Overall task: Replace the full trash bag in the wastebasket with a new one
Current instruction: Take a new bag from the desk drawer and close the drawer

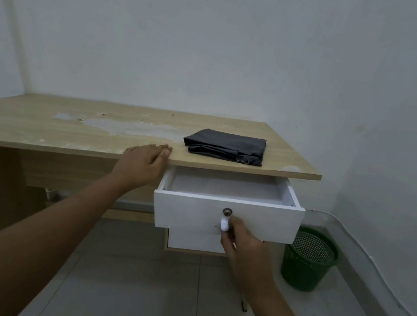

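Head view, dim room, pale walls. Inside of the drawer (227, 188): only the far part of its white floor shows; the near part is hidden behind the drawer front. Keyhole (227, 211) small, detail not readable. Lower cabinet front under the drawer is partly covered by the right hand. Left end of the bench (42, 124) runs out of frame.

Folded dark trash bag (227, 146) lies flat on the bench top, toward the right end, near the front edge. Long axis runs left to right, roughly parallel to the bench front. Loose, rumpled edges face the near side; far side looks smooth. It sits directly above the open drawer.

Green mesh wastebasket (307, 260) stands upright on the tiled floor, right of the drawer unit, near the right wall. Its upper left rim is cut off by the drawer's corner. No liner can be made out in it.

Left hand (146, 160): fingers straight and together, laid flat on the bench front edge, just left of the drawer, holding nothing. Apart from the bag.

Right hand (243, 242): fingers curled round the white knob (223, 224) on the drawer front, just below the keyhole. Drawer stands pulled out toward the viewer.

Worn pale patch (124, 127) on the bench top, left of the bag. Thin cable (367, 256) trails along the floor by the right wall.
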